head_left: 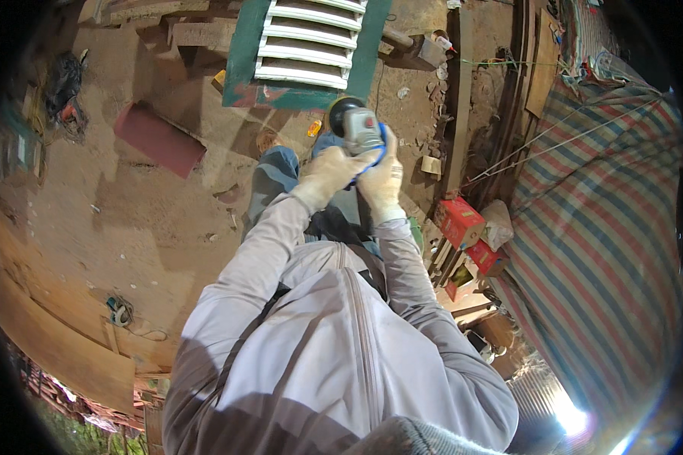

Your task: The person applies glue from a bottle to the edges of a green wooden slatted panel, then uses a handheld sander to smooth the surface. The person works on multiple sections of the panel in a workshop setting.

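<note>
Both hands wear pale work gloves and are closed around an angle grinder (pixel 363 135) with a grey head and blue body. My left hand (pixel 325 176) grips it from the left side; my right hand (pixel 383 180) wraps its right side. The grinder's round dark disc (pixel 344 114) faces away from me, at the near edge of a green-framed shutter (pixel 300 97) with white slats (pixel 307 44). I cannot tell whether the disc touches the frame. The fingers are partly hidden behind the tool.
A reddish-brown roll or block (pixel 159 140) lies on the dirt floor at left. A small yellow object (pixel 314 128) lies below the shutter. Red boxes (pixel 461 222) stand at right, beside a striped tarp (pixel 592 227). A corded tool (pixel 119 312) rests at lower left near wooden boards (pixel 61 345).
</note>
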{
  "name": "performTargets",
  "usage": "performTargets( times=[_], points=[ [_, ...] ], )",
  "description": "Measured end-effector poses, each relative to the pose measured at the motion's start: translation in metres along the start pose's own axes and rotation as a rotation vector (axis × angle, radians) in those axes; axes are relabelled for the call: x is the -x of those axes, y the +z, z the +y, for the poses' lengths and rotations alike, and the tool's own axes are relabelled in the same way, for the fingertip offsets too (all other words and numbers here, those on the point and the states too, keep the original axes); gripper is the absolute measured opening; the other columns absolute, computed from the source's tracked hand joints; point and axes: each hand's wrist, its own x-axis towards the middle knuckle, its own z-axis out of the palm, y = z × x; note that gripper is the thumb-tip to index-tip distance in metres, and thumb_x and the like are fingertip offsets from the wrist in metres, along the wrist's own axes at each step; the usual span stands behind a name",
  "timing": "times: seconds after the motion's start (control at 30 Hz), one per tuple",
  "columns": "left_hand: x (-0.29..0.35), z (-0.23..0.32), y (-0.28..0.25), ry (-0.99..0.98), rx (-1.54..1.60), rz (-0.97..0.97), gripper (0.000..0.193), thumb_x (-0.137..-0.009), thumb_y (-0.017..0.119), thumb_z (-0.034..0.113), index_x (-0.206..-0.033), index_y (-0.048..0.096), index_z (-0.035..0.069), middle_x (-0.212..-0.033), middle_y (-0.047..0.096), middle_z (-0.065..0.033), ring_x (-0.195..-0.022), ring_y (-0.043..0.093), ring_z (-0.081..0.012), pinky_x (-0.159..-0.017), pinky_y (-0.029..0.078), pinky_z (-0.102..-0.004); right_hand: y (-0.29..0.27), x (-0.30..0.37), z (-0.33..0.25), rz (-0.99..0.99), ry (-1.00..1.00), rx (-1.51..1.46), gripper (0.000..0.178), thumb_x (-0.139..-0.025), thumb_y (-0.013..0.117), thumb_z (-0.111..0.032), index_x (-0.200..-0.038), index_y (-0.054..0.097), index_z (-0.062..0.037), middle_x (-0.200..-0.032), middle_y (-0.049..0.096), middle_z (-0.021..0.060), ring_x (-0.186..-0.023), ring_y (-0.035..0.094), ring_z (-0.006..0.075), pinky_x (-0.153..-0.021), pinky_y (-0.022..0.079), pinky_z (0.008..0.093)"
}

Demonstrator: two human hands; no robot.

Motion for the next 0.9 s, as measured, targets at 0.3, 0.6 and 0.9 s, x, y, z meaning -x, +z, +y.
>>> performTargets(
  times=[0.3, 0.6, 0.9],
  points=[
    [0.012, -0.014, -0.004, 0.117, 0.307, 0.169, 0.077, -0.082, 0.075, 0.068, -0.11, 0.075, -0.004, -0.094, 0.076, -0.0161, -0.084, 0.072, -0.0185, -0.074, 0.056, -0.0357, 0.003, -0.004, -0.027, -0.163, -0.05, 0.114, 0.066, -0.089, 0.068, -0.029, -0.15, 0.048, -0.0134, -0.117, 0.07, 0.0277, -0.104, 0.07, 0.0441, -0.09, 0.055, 0.0506],
    [-0.054, 0.017, 0.128, 0.141, 0.219, -0.399, 0.084, -0.094, 0.066, 0.062, -0.136, 0.054, -0.01, -0.117, 0.068, -0.0143, -0.103, 0.063, -0.018, -0.089, 0.052, -0.0324, -0.143, -0.039, 0.074, 0.27, 0.11, -0.229, 0.09, -0.075, 0.092, -0.034, -0.145, 0.046, -0.0033, -0.121, 0.068, 0.0155, -0.105, 0.067, 0.022, -0.094, 0.053, 0.036],
    [-0.169, 0.077, 0.302, -0.174, -0.122, -0.29, 0.078, -0.079, 0.073, 0.076, -0.094, 0.07, 0.0, -0.082, 0.062, -0.0082, -0.068, 0.057, -0.0177, -0.06, 0.053, -0.0376, -0.364, -0.135, 0.183, 0.542, 0.039, -1.116, 0.046, -0.098, 0.072, -0.032, -0.131, 0.052, -0.0082, -0.104, 0.066, 0.0118, -0.082, 0.07, 0.0237, -0.067, 0.062, 0.0392]
  ],
)
